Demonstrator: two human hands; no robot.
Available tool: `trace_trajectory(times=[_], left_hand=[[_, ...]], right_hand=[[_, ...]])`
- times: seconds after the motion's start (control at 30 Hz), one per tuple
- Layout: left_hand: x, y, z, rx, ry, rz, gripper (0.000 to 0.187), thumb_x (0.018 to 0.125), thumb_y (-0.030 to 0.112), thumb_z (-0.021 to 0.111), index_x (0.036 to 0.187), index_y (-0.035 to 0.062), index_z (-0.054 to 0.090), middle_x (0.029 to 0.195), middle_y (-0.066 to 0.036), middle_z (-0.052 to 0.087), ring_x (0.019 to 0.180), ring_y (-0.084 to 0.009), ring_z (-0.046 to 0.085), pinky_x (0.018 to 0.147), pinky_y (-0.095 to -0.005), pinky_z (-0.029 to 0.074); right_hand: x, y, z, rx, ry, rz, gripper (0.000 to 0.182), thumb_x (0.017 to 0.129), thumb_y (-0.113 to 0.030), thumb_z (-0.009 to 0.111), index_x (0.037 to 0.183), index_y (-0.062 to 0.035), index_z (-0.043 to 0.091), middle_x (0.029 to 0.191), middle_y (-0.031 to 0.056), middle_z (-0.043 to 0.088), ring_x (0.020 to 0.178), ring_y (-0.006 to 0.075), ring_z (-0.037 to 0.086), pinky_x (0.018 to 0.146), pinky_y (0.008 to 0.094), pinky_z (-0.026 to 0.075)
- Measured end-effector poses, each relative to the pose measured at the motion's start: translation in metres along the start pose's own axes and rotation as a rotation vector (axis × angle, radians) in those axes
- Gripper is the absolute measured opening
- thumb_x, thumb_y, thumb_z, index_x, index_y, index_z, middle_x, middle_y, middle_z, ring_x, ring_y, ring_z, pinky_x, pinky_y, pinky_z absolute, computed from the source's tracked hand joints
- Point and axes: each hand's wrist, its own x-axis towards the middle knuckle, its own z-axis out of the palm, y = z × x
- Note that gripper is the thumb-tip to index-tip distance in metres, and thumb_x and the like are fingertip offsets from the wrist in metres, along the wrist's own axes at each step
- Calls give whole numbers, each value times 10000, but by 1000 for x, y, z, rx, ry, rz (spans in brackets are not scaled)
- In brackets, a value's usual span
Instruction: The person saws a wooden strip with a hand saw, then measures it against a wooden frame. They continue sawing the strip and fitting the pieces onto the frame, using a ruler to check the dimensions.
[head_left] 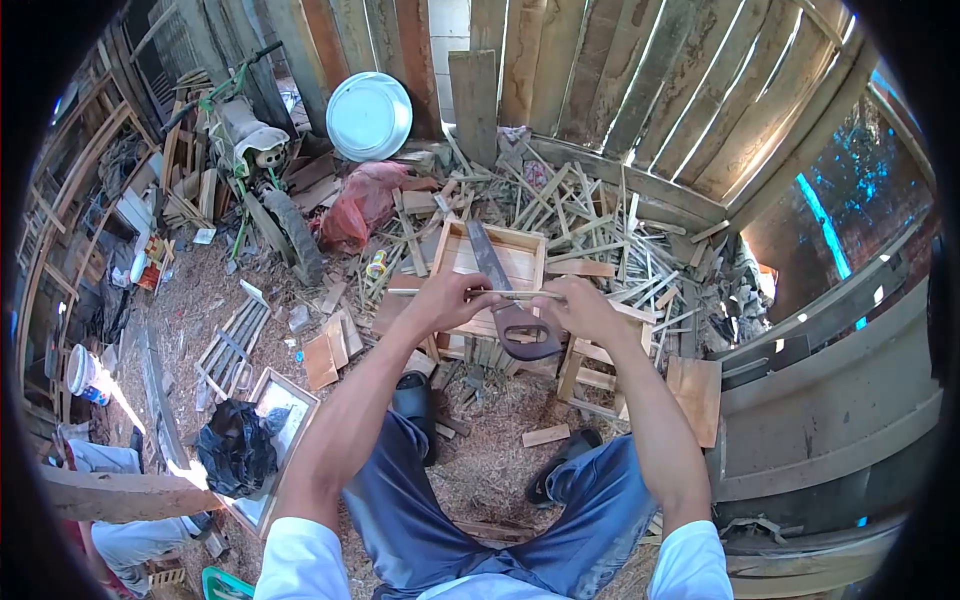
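Narrow pale wooden strip [515, 294] is held roughly level between the two hands, above the shallow light-wood box [462, 250] and in front of the person's body. Left hand [458, 300] pinches its left end, thumb and fingers closed on it. Right hand [575, 303] pinches the right end, fingers bent. Exact finger placement too small to tell.

Handsaw with a dark brown handle [529, 338] lies across the box, blade pointing away, handle toward the person; the strip crosses over it in view. Whether strip and saw touch, cannot tell. Small slatted wooden frame [590, 378] is near the box, on the right. Flat brown board [695, 400] lies farther right. Small rectangular wood piece [545, 436] is on the ground between the person's feet.

Beyond the box: big loose pile of thin wooden sticks [560, 215], crumpled red plastic bag [362, 205], and round pale-blue basin [369, 116] leaning at the plank wall [590, 85]. Green-framed bike [238, 150] stands to the left of the basin. Crumpled black plastic bag [237, 450] sits on a wood-framed panel [290, 402], lower left. Another person in pale trousers [125, 545] is partly visible at the lower left edge.
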Motion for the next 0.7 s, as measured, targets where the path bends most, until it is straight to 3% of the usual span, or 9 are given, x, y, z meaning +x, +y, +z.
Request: trace_trajectory(times=[0.07,0.13,0.27,0.33,0.47,0.53,0.7], left_hand=[[1,3,2,81,36,19,327,898,397,618,926,76,677,738,-143,660,703,-316,649,617,-418,480],[3,5,4,143,69,37,325,894,400,618,905,81,683,722,-142,658,691,-328,644,609,-427,480],[8,20,3,289,139,50,307,892,377,602,794,93,666,657,-120,647,644,-326,640,577,-441,484],[10,21,7,299,199,67,311,892,381,601,784,96,663,654,-120,647,631,-325,639,566,-437,484],[13,26,11,383,301,51,326,891,380,599,750,92,655,629,-127,640,590,-324,634,535,-436,480],[15,24,14,392,302,49,332,891,381,598,741,90,656,616,-129,636,580,-325,633,529,-438,477],[17,22,22,404,328,39,336,903,373,596,743,85,660,578,-140,613,541,-334,613,501,-432,465]], right_hand=[[0,-5,3,-1,-9,18,246,881,-292,623,912,-55,678,919,147,662,918,335,609,791,446,485],[1,-14,8,-9,239,-93,220,862,-270,634,878,-56,682,890,141,665,886,342,615,774,439,490],[7,-24,4,-111,214,-33,202,839,-235,644,836,-38,685,852,133,671,853,337,628,762,430,498],[12,-25,9,-254,340,-37,188,818,-206,651,800,-22,686,815,144,670,815,330,642,743,428,507],[15,-34,12,-302,368,14,195,829,-197,647,805,-9,690,805,171,664,801,330,651,725,435,511],[17,-39,18,-320,347,179,200,835,-197,647,808,-4,695,796,191,657,802,343,654,716,441,513],[20,-40,21,-317,342,237,199,839,-184,648,811,7,696,818,205,658,827,358,650,743,453,505]])
